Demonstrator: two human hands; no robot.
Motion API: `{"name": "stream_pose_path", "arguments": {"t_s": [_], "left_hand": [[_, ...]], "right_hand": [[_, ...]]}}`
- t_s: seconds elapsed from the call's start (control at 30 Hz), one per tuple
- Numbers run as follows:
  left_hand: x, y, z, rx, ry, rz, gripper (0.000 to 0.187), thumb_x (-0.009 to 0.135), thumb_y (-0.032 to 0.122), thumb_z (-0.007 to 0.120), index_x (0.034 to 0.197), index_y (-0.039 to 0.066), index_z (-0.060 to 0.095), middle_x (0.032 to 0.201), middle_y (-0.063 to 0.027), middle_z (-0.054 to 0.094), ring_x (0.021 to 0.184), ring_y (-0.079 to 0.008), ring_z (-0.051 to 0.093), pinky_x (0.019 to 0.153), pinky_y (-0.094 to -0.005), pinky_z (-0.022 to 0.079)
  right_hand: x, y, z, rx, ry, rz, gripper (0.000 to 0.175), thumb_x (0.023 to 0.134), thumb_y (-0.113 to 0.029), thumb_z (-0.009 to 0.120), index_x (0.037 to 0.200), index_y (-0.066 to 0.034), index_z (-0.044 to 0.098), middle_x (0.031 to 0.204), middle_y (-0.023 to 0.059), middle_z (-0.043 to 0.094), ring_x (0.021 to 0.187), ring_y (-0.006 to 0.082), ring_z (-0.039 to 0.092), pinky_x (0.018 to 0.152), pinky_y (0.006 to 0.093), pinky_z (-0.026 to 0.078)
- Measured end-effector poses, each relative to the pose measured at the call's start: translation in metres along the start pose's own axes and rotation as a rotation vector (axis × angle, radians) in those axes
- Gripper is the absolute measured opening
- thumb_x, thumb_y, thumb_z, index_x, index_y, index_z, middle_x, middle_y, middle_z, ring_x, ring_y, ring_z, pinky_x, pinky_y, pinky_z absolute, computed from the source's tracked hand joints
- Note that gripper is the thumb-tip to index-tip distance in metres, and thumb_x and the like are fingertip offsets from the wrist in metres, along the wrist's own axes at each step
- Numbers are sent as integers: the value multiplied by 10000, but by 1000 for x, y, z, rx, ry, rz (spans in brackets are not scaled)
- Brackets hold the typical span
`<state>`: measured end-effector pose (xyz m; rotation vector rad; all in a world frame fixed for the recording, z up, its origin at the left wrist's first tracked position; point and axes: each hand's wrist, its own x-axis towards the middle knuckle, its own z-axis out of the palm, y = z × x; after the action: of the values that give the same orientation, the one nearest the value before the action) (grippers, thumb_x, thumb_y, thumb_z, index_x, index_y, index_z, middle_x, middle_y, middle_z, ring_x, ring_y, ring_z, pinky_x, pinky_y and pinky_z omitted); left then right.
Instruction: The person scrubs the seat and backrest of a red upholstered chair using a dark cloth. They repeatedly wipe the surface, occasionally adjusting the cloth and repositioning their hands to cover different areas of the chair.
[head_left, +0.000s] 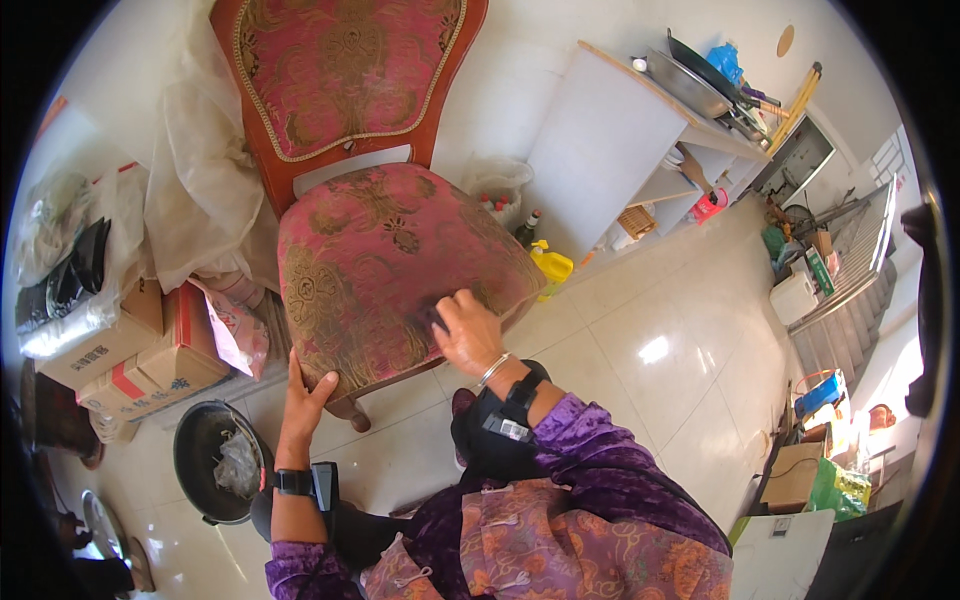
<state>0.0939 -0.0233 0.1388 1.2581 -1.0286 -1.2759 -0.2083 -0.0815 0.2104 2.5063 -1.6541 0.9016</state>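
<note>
Before me stands a wooden chair with a padded seat and a matching backrest, both in pink and gold patterned fabric. My left hand grips the seat's front left corner, thumb on top and fingers along its side. Near the front edge, my right hand is closed over a small dark object against the fabric. That object is blurred and partly hidden by the fingers, so its kind is unclear. A carved front leg shows below the seat.
At left are cardboard boxes, plastic sheeting and a black bucket containing clear plastic. Right of the chair are a yellow jug, a dark bottle and a white cabinet with pans on top. Farther right, stairs descend beside a railing.
</note>
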Motion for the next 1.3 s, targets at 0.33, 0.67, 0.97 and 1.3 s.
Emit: {"name": "stream_pose_path", "arguments": {"t_s": [0.33,0.67,0.97,1.3], "left_hand": [[-2,8,2,-25,-37,42,920,917,148,758,1615,12,174,1458,-141,490,1332,-236,493,1115,-370,420],[1,6,2,-26,-63,112,898,917,120,743,1606,10,179,1479,-142,466,1328,-239,500,1105,-369,432],[3,1,5,-42,-40,111,916,918,118,746,1610,8,155,1473,-151,477,1322,-238,510,1093,-362,449],[3,0,5,-76,-42,106,934,916,69,735,1618,9,122,1465,-157,482,1296,-244,535,1052,-363,490]], "right_hand": [[25,103,-25,70,271,329,263,854,-213,743,1036,-59,630,1019,185,642,988,410,623,858,491,509],[58,104,-17,-104,-106,435,331,881,-326,695,1100,-78,710,1123,199,668,1074,397,642,916,489,521],[54,44,-3,16,-152,352,314,865,-318,708,1064,-76,704,1110,204,665,1046,412,650,900,503,529],[65,-56,36,174,-173,14,223,844,-251,732,984,-90,667,981,139,634,906,388,652,771,499,537]]}}
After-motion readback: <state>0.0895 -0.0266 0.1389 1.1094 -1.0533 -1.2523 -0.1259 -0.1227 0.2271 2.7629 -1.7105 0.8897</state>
